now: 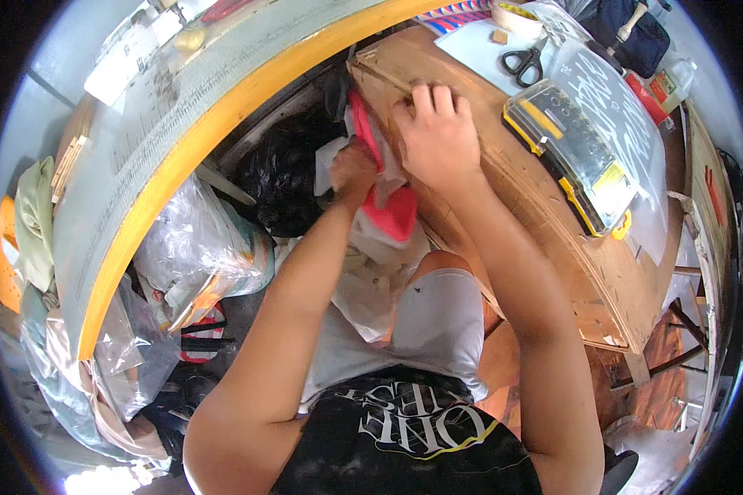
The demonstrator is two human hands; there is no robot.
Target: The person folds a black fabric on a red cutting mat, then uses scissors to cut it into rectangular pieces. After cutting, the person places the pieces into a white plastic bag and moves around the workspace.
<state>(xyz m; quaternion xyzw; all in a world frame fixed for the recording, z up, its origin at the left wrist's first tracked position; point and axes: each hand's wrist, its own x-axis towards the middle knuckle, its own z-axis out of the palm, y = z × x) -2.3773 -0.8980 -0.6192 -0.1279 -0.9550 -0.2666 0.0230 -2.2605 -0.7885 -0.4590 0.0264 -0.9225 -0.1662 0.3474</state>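
Observation:
My left hand (355, 169) is closed on a bunched pink-and-white cloth (392, 213) that hangs beside the wooden table's edge, above my lap. A narrow pink strip of it runs up from my fist along the table side. Over the near left corner of the wooden table (516, 186), my right hand (444, 140) rests with bent fingers on the edge of the top. Its thumb lies on the left side, by a thin wooden strip (384, 80). Whatever sits under those fingertips is hidden.
On the table lie black scissors (526, 63), a roll of tape (518, 18) and a clear-lidded organizer case (565, 153). A yellow-edged glass surface (182, 124) arches along the left. Below it are a black plastic bag (285, 169) and a clear bag (190, 235).

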